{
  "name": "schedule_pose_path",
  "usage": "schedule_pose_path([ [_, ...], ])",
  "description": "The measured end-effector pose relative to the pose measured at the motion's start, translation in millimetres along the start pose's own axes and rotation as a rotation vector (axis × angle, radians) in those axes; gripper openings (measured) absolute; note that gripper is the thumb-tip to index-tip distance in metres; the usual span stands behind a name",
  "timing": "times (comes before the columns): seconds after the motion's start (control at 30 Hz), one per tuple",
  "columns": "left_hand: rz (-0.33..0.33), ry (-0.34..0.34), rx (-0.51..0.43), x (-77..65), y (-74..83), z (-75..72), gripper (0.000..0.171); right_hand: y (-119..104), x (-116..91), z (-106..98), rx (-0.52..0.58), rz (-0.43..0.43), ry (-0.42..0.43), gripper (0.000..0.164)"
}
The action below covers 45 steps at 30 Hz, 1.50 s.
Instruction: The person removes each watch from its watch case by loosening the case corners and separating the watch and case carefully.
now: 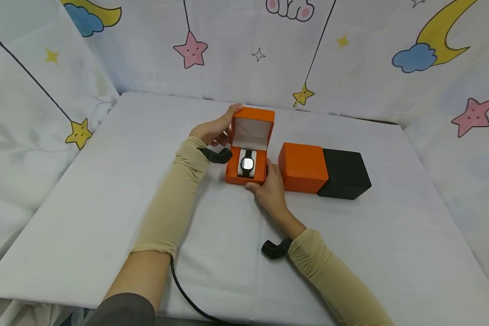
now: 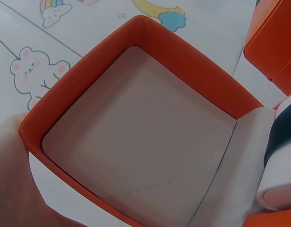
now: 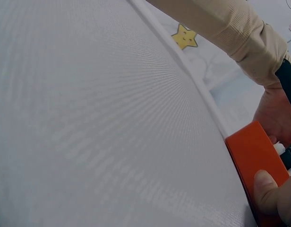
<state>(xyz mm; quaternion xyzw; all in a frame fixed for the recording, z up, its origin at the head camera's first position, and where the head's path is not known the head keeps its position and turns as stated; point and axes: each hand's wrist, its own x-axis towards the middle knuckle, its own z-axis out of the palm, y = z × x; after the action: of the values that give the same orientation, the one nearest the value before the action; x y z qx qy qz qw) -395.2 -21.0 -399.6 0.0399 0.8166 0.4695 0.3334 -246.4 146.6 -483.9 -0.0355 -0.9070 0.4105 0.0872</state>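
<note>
An orange watch box point(image 1: 260, 171) stands with its lid point(image 1: 253, 114) raised, showing a pale lining. Inside the base, a watch point(image 1: 247, 163) with a dark strap is wrapped round a white cushion. My left hand point(image 1: 212, 130) holds the lid at its upper left corner; in the left wrist view part of that hand point(image 2: 13, 175) shows beside the lid's rim. My right hand point(image 1: 272, 190) grips the base at its front right corner, with the thumb point(image 3: 264, 187) lying against the front wall in the right wrist view.
To the right, a closed orange box point(image 1: 303, 168) and a black box point(image 1: 345, 174) stand side by side on the white table point(image 1: 106, 217). A black cable point(image 1: 183, 294) runs from under the left sleeve over the near edge. Printed cloth point(image 1: 236, 77) hangs behind.
</note>
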Motion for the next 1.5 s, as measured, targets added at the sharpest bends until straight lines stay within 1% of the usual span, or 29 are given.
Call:
schedule_pose_path([
  [0.17, -0.019, -0.001, -0.003, -3.1, -0.5, -2.8, 0.113, -0.8, 0.3, 2.9, -0.002, 0.001, 0.004, 0.092],
  [0.43, -0.013, 0.0, -0.007, -5.7, 3.7, -13.0, 0.113, -8.4, 4.0, 3.6, -0.003, -0.046, 0.023, 0.093],
  [0.6, -0.007, 0.006, 0.001, -8.1, 6.4, -15.8, 0.113, -12.2, 5.2, 2.6, -0.009, -0.056, 0.029, 0.093],
  [0.87, 0.024, 0.006, 0.022, -11.2, 4.6, -16.6, 0.113, -15.5, 4.2, 0.7, -0.012, -0.051, 0.017, 0.093],
  [1.0, 0.05, -0.005, 0.049, -12.7, 3.3, -16.1, 0.111, -15.3, 2.5, -0.1, -0.007, -0.034, 0.008, 0.093],
  [1.2, 0.05, -0.012, 0.123, -18.5, 2.0, -14.9, 0.113, -9.4, -0.9, 0.8, -0.022, -0.023, -0.006, 0.094],
  [1.3, 0.072, -0.016, 0.163, -24.2, 2.7, -14.6, 0.114, -4.8, -1.5, 1.5, -0.026, -0.025, -0.005, 0.094],
  [1.4, 0.101, -0.003, 0.251, -34.5, 6.3, -15.8, 0.113, -1.0, -1.6, 1.1, -0.03, -0.018, -0.002, 0.095],
  [1.5, 0.129, 0.054, 0.391, -50.2, 13.4, -17.1, 0.106, 1.5, -1.1, -0.2, -0.042, -0.009, -0.003, 0.095],
])
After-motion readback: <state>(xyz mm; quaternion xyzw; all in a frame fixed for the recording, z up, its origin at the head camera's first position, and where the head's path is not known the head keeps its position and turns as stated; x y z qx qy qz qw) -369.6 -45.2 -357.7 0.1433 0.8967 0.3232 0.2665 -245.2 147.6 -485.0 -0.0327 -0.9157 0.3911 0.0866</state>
